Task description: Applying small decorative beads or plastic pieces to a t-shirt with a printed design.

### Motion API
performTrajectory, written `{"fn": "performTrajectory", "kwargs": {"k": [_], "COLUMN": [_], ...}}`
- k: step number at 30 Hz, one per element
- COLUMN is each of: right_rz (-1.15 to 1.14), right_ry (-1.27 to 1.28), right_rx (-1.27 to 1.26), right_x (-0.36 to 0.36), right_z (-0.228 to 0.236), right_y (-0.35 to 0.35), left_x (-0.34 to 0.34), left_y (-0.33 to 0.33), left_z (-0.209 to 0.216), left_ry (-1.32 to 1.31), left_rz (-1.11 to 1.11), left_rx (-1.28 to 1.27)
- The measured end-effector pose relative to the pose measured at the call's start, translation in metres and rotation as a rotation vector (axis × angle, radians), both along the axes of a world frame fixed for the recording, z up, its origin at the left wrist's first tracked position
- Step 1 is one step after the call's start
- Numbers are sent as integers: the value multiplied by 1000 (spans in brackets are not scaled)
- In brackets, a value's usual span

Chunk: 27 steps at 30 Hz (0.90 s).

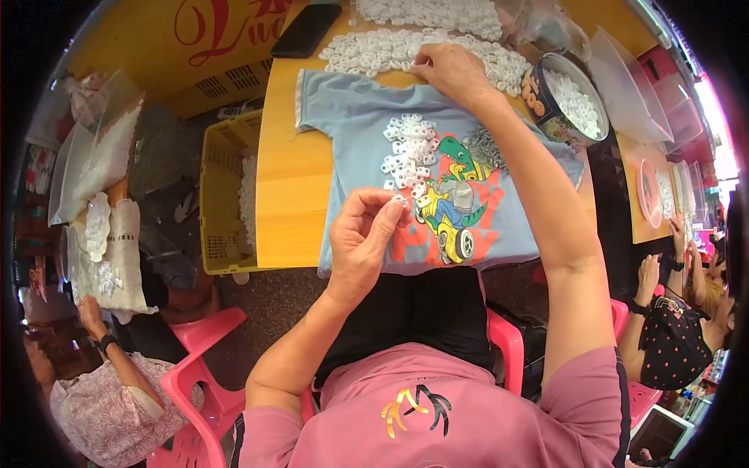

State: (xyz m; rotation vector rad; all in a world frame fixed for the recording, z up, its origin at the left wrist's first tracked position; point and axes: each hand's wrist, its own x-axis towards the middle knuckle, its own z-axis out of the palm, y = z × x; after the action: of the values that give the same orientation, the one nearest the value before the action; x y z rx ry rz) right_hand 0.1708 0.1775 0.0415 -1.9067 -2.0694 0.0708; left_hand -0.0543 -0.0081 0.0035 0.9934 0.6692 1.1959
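The left hand (357,243) pinched a small white plastic piece (400,200) over the blue T-shirt (355,168), near side; the right hand (459,76) was at the far white heap (363,54), its near edge, grip unclear to me. Bare tabletop (289,179) lay open leftward.

Red cursive lettering (222,30) on yellow panel (144,51); orange lettering (534,94) on round tub (552,120).
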Motion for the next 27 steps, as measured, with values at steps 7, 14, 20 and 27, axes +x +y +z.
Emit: {"fn": "performTrajectory", "kwargs": {"k": [7,14,20,27], "right_rz": [78,223,203,146], "right_ry": [24,996,1342,1384], "right_rx": [59,-223,-364,-297], "right_x": [17,-8,-14,-11], "right_z": [-4,30,31,22], "right_y": [-3,-91,-171,-213], "left_x": [1,1,14,36], "left_y": [0,3,2,-10], "left_z": [2,1,17,26], "left_ry": [-28,-30,-28,-39], "left_rz": [-18,60,33,-76], "left_rx": [-15,-63,-42,-99]}}
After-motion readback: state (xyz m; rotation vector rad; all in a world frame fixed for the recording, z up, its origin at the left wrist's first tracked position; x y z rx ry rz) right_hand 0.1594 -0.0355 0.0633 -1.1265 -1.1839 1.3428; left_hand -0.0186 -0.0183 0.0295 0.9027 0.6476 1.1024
